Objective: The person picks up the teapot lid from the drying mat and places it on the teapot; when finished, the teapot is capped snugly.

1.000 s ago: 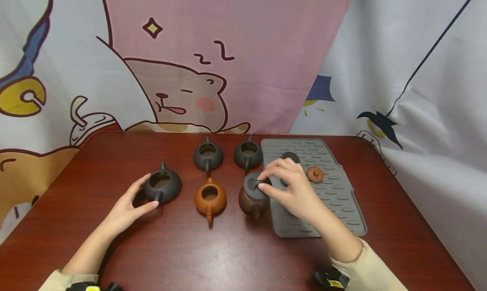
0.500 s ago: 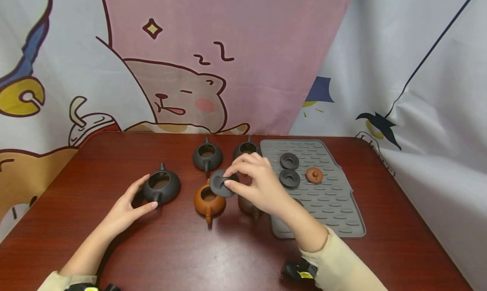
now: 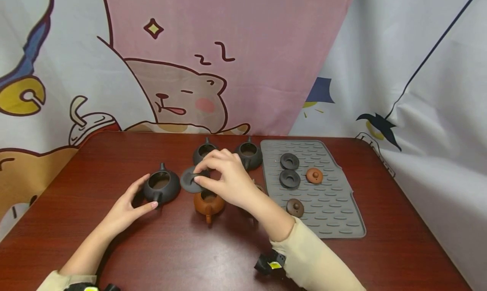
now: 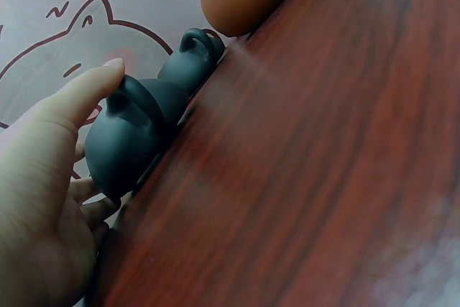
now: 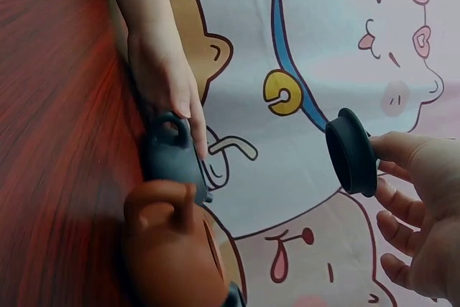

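Note:
On the left of the table in the head view, a black teapot stands with its opening uncovered. My left hand holds it from the side, thumb by the handle, fingers round the body. My right hand pinches a dark grey teapot lid by its top, in the air right of that teapot. In the right wrist view the lid is tilted on edge, its hollow underside showing. Below the lid in the head view stands an open orange teapot, partly covered by lid and hand.
Two more dark teapots stand behind, one partly hidden by my hand, the other beside a grey mat. My right forearm mostly hides a brown teapot. On the mat lie two dark lids, an orange lid and a brown lid.
My right hand has carried the dark grey lid leftward, from over the brown teapot past the orange one towards the black teapot. My left hand stays on the black teapot.

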Demonstrator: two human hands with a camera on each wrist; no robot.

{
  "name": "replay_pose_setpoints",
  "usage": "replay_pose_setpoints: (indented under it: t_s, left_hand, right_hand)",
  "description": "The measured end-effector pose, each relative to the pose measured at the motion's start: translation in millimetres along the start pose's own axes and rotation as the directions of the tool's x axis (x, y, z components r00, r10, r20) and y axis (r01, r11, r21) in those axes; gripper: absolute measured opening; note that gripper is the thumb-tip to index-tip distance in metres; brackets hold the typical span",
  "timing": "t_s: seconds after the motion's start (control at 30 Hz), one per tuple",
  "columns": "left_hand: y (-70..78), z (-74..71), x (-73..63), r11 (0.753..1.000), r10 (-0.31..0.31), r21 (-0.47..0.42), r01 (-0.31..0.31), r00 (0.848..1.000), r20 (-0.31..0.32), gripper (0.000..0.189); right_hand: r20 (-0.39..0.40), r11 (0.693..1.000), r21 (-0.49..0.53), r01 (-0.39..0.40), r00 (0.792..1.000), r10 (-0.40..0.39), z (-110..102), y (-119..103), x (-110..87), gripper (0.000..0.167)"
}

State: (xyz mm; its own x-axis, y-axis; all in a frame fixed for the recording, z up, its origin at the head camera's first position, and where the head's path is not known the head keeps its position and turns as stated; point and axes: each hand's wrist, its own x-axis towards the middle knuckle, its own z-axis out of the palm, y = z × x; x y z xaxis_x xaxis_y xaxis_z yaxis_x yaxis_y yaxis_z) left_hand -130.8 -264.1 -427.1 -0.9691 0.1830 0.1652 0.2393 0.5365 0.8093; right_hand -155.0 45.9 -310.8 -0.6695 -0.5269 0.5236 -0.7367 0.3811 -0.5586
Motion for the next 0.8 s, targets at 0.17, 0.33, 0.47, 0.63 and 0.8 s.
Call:
replay_pose_setpoints:
  t_s: [0.17,0.33,0.47,0.63,0.8]
  left_hand:
    - [0.1,0.6,0.3,1.000,-0.018,-0.014,0.018,1.000,0.006,0.083]
    - [1.2,0.3,0.7,0.999,-0.033,-0.026,0.033,0.999,0.016,0.083]
    - [1.9,-0.1,1.6,0.998,-0.045,-0.032,0.045,0.999,0.027,0.085]
    - [2.5,-1.5,2.3,0.998,-0.059,-0.029,0.060,0.998,0.036,0.086]
    - [2.6,-2.1,1.8,0.998,-0.061,-0.032,0.062,0.998,0.034,0.086]
  right_hand:
    - [0.021,1.000,-0.022,0.006,1.000,-0.006,14,-1,13.9,0.010]
    - [0.040,0.998,-0.066,0.001,0.999,0.001,28,0,28.3,0.011]
    - [0.061,0.996,-0.091,-0.008,0.998,0.014,39,2,38.7,0.012]
    - [0.082,0.994,-0.101,-0.033,0.996,0.041,53,6,48.1,0.013]
    - [0.083,0.993,-0.113,-0.046,0.995,0.056,70,12,55.3,0.013]
